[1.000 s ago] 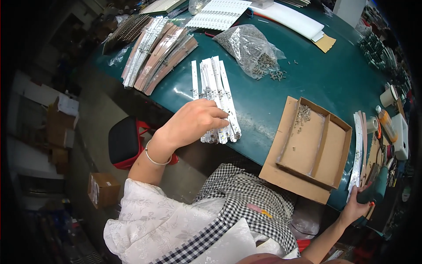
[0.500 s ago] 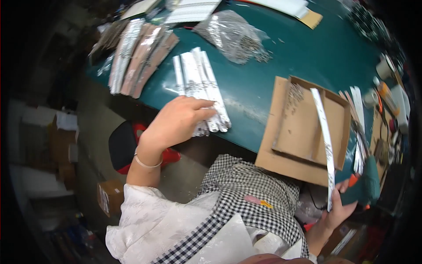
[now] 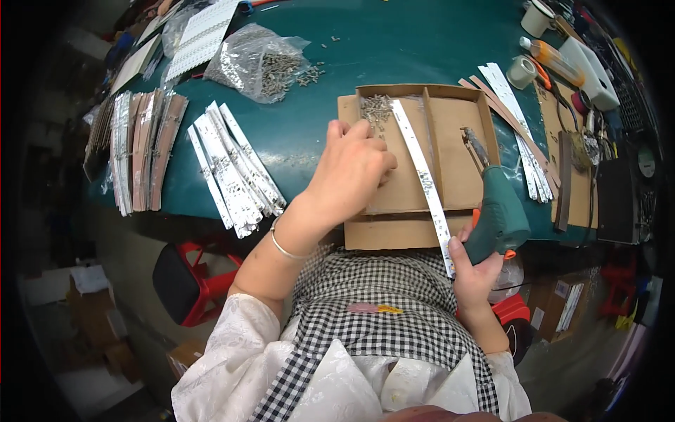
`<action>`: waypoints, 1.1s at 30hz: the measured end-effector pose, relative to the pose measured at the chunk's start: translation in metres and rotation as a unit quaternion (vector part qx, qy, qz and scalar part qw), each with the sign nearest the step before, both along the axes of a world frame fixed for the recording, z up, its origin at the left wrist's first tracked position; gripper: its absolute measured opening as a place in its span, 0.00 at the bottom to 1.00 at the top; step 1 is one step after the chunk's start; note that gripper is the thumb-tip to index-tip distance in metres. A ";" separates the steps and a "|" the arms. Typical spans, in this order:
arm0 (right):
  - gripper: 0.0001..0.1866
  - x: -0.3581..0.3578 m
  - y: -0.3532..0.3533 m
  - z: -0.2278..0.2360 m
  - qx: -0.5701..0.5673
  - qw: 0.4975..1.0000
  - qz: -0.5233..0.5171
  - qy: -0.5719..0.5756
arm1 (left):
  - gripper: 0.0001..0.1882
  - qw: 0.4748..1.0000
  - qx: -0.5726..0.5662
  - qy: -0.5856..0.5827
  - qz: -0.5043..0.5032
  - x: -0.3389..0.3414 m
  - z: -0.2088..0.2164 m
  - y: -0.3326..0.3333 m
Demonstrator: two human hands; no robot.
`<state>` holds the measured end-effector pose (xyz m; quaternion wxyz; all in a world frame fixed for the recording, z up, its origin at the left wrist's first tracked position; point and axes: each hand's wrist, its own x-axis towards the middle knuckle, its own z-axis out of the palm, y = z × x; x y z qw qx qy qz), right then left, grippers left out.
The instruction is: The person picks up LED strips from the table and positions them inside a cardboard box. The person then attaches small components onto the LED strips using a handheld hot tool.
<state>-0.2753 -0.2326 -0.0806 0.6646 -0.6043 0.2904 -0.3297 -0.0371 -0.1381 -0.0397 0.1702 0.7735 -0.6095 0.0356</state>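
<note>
Over the left part of a shallow cardboard box (image 3: 460, 193), my left hand (image 3: 355, 169) hangs with its fingers curled in. Whether anything small is between those fingers is hidden. Small metal pins (image 3: 377, 107) lie heaped in the box's far left corner, just beyond the fingers. My right hand (image 3: 478, 278) pinches the near end of a long white strip (image 3: 423, 172), which slants up across the box. Right beside that hand is a green pistol-shaped tool (image 3: 498, 214) with a metal tip and orange parts; I cannot tell whether the hand bears it.
Left on the green table (image 3: 337, 60) lie a bundle of white strips (image 3: 232, 165) and brownish strip bundles (image 3: 149, 151). A clear bag (image 3: 256, 65) spills pins behind them. More strips (image 3: 517, 133), a bottle (image 3: 555, 62) and a mug (image 3: 537, 18) are at right. A red stool (image 3: 197, 281) stands below.
My left hand has gone from the bundle of white strips over to the box, its fingers now curled. The view has turned rightward. My right hand still holds the strip.
</note>
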 end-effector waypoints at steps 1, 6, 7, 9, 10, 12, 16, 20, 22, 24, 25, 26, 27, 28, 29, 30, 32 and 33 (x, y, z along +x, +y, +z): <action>0.30 -0.002 -0.002 -0.001 -0.003 1.000 0.004 -0.014 | 0.06 0.999 0.042 -0.018 0.008 0.003 -0.003 -0.005; 0.22 -0.012 -0.013 0.000 -0.045 0.999 -0.003 -0.025 | 0.02 0.997 0.062 0.036 -0.013 0.014 -0.009 -0.011; 0.22 -0.013 -0.016 -0.002 -0.044 0.999 -0.006 -0.024 | 0.03 0.998 0.051 0.041 -0.015 0.014 -0.008 -0.012; 0.33 -0.016 -0.023 -0.006 -0.140 0.989 0.046 -0.007 | 0.03 0.998 0.024 0.048 -0.024 0.010 -0.007 -0.014; 0.33 -0.016 -0.025 -0.005 -0.139 0.989 0.040 -0.005 | 0.03 0.998 -0.004 0.055 -0.030 0.008 -0.006 -0.015; 0.34 -0.014 -0.028 0.000 -0.159 0.984 0.075 0.002 | 0.04 0.989 -0.036 0.140 -0.042 0.002 -0.001 -0.014; 0.33 0.002 -0.035 0.008 -0.132 0.987 0.092 -0.018 | 0.08 0.951 -0.123 0.278 -0.064 -0.009 0.001 -0.016; 0.29 0.017 -0.036 0.012 -0.078 0.988 0.084 -0.107 | 0.08 0.947 -0.144 0.280 -0.061 -0.007 -0.016 -0.018; 0.27 0.018 -0.036 0.009 -0.085 0.988 0.088 -0.092 | 0.08 0.955 -0.155 0.250 -0.034 -0.009 -0.018 -0.019; 0.27 0.017 -0.037 0.003 -0.087 0.987 0.097 -0.093 | 0.07 0.960 -0.149 0.237 -0.026 -0.009 -0.021 -0.021; 0.26 0.017 -0.036 0.000 -0.089 0.986 0.107 -0.094 | 0.07 0.964 -0.145 0.224 -0.016 -0.010 -0.022 -0.021; 0.26 0.017 -0.034 -0.004 -0.088 0.986 0.107 -0.094 | 0.07 0.964 -0.144 0.225 -0.015 -0.011 -0.022 -0.021; 0.25 0.017 -0.031 -0.008 -0.076 0.989 0.085 -0.093 | 0.07 0.966 -0.139 0.219 -0.010 -0.011 -0.020 -0.022; 0.24 0.016 -0.029 -0.011 -0.064 0.992 0.064 -0.092 | 0.07 0.968 -0.134 0.212 -0.005 -0.012 -0.019 -0.023; 0.24 0.015 -0.029 -0.014 -0.062 0.992 0.063 -0.092 | 0.07 0.968 -0.133 0.213 -0.006 -0.013 -0.019 -0.024; 0.25 0.014 -0.029 -0.016 -0.064 0.991 0.068 -0.094 | 0.07 0.969 -0.131 0.210 -0.001 -0.014 -0.018 -0.024; 0.25 0.014 -0.029 -0.015 -0.065 0.991 0.072 -0.096 | 0.07 0.970 -0.128 0.207 0.004 -0.016 -0.017 -0.024; 0.23 0.016 -0.029 -0.011 -0.056 0.991 0.065 -0.101 | 0.07 0.966 -0.123 0.228 0.020 -0.017 -0.017 -0.024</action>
